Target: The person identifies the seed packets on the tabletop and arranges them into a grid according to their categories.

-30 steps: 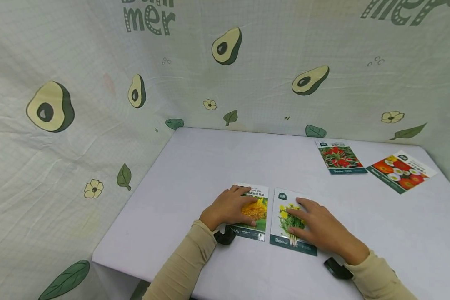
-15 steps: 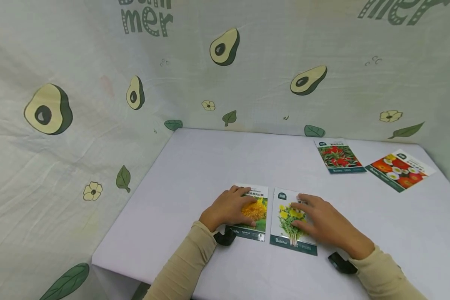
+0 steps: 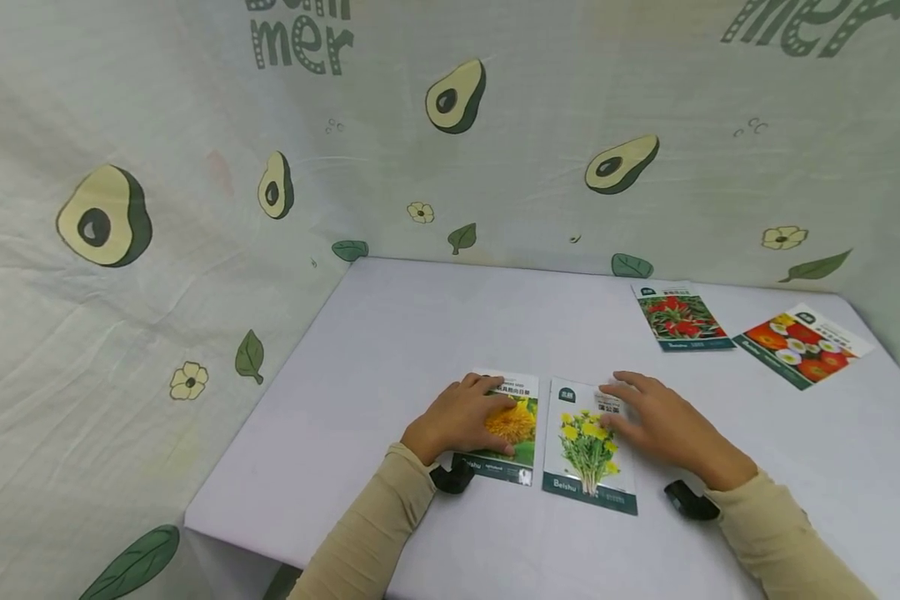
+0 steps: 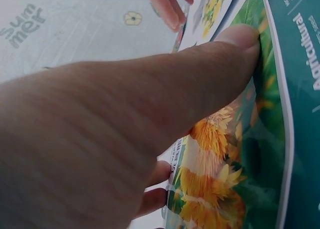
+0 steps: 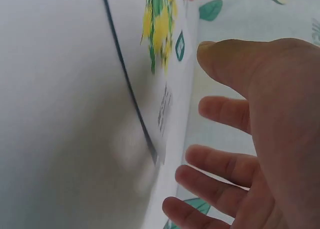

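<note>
My left hand (image 3: pixel 461 418) rests on a seed packet (image 3: pixel 521 429) with an orange fluffy sunflower picture, its fingers spread and the thumb pressing the packet's face in the left wrist view. Just right of it lies a second seed packet (image 3: pixel 587 450), white with yellow dandelion flowers and a dark green strip along the bottom. Over that packet's upper right edge hovers my right hand (image 3: pixel 667 425), fingers spread and holding nothing. In the right wrist view its fingers (image 5: pixel 220 161) stand apart from the dandelion packet (image 5: pixel 161 29).
Toward the back right lie a seed packet with red flowers (image 3: pixel 681 317) and a tilted one with orange, red and white flowers (image 3: pixel 802 343). All rest on a white-covered table (image 3: pixel 390 350). Behind it hangs a cloth (image 3: pixel 525 100) printed with avocados.
My right hand has drawn off the dandelion packet, up and to the right, uncovering more of its picture. The left hand stays on the sunflower packet.
</note>
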`<state>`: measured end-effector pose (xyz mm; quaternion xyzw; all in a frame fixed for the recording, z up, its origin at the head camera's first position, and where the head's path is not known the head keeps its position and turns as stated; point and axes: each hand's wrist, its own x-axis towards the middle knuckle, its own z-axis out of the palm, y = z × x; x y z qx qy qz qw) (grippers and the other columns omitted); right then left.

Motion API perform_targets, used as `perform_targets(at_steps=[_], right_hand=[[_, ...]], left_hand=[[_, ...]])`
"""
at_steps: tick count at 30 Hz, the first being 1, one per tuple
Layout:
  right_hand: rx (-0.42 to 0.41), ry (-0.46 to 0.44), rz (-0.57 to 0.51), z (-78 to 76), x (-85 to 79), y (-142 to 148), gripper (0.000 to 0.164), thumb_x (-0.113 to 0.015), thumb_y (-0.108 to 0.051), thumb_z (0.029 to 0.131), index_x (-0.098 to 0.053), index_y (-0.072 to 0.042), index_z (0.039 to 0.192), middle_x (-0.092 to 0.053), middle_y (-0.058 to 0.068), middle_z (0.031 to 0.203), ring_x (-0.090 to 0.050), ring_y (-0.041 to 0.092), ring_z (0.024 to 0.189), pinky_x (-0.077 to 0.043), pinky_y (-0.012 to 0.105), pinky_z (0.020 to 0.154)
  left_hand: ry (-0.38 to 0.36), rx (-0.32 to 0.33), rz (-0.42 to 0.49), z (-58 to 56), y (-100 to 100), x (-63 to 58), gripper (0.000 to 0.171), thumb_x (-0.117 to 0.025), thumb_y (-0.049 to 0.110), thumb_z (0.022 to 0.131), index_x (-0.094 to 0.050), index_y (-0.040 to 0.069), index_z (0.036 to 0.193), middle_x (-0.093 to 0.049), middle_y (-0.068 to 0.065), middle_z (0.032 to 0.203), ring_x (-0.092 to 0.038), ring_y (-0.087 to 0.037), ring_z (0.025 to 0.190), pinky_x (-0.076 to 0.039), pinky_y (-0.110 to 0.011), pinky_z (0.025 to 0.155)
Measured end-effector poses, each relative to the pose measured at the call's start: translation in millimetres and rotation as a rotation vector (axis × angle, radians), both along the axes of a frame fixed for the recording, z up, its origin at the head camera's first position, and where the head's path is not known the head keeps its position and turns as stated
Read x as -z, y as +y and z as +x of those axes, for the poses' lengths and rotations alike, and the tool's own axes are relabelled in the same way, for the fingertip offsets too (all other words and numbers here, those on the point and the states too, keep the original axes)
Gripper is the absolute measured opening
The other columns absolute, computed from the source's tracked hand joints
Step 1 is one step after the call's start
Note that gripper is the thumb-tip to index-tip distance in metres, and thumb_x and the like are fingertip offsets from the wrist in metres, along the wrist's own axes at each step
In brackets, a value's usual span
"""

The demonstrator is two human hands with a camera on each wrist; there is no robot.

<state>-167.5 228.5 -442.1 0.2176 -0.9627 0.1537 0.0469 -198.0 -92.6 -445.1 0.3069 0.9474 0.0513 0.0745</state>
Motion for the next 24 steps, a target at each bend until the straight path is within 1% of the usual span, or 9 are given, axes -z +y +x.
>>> perform_targets(at_steps=[7,11,16,20,24], right_hand=[[0.021,0.018,0.039,-15.9,0.2,9.8,0.045,-0.071,-0.031,0.094,-0.066,-0.008,0.132,-0.051,0.025,0.141,-0.048,0.047,0.127,-0.040,0.066,0.099],[0.048,-0.022,0.032,-25.5,-1.7,16.3,0.045,-0.068,-0.031,0.096,-0.065,-0.005,0.133,-0.049,0.027,0.142,-0.045,0.050,0.129,-0.037,0.068,0.101],[0.092,-0.063,0.003,-38.9,-6.0,27.0,0.047,-0.065,-0.031,0.098,-0.063,-0.001,0.134,-0.047,0.031,0.142,-0.041,0.053,0.130,-0.035,0.069,0.102],[0.114,-0.069,-0.001,-49.9,-7.0,37.8,0.049,-0.065,-0.033,0.099,-0.062,0.002,0.133,-0.043,0.033,0.142,-0.041,0.054,0.129,-0.035,0.070,0.100],[0.134,-0.076,-0.009,-59.6,-9.4,47.4,0.049,-0.064,-0.032,0.099,-0.062,0.004,0.132,-0.041,0.035,0.143,-0.038,0.055,0.130,-0.033,0.071,0.101]], left_hand=[[-0.004,0.001,0.000,-1.8,-1.0,-0.9,0.074,-0.069,0.070,0.080,-0.057,0.034,0.143,-0.039,0.003,0.155,-0.038,-0.021,0.137,-0.037,-0.041,0.110],[-0.008,0.002,0.007,-0.9,-2.2,-2.5,0.073,-0.070,0.070,0.080,-0.058,0.034,0.143,-0.043,0.003,0.150,-0.039,-0.020,0.135,-0.038,-0.040,0.109],[-0.016,-0.011,0.012,1.3,-2.1,-3.9,0.073,-0.071,0.069,0.080,-0.058,0.034,0.142,-0.045,0.003,0.148,-0.039,-0.020,0.135,-0.038,-0.039,0.109],[-0.022,-0.015,0.004,4.0,-0.7,-4.1,0.072,-0.071,0.068,0.081,-0.058,0.034,0.142,-0.045,0.003,0.149,-0.039,-0.020,0.136,-0.038,-0.039,0.109],[-0.007,-0.009,0.004,5.8,0.6,-4.8,0.071,-0.072,0.067,0.081,-0.059,0.033,0.142,-0.045,0.004,0.149,-0.040,-0.020,0.134,-0.039,-0.039,0.108]])
